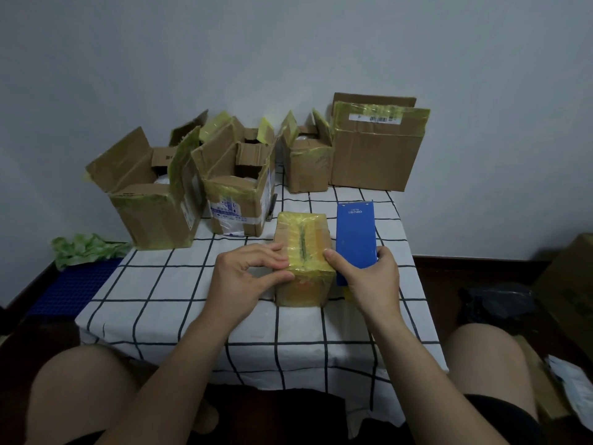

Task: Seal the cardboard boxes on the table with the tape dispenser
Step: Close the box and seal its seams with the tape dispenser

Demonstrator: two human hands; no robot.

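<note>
A small cardboard box (303, 239) wrapped in yellowish tape stands in the middle of the table, its top flaps closed. My left hand (247, 274) rests against the box's near left edge, fingers fairly straight on the tape. My right hand (369, 281) grips the blue tape dispenser (355, 232), held upright just right of the box, with the thumb touching the box's near right corner.
Several open cardboard boxes stand along the table's back: a big one (154, 200) at the left, one (239, 194) beside it, a small one (308, 162), a tall one (378, 149). The table wears a white checked cloth (167, 284). Green paper (83, 248) lies at the left.
</note>
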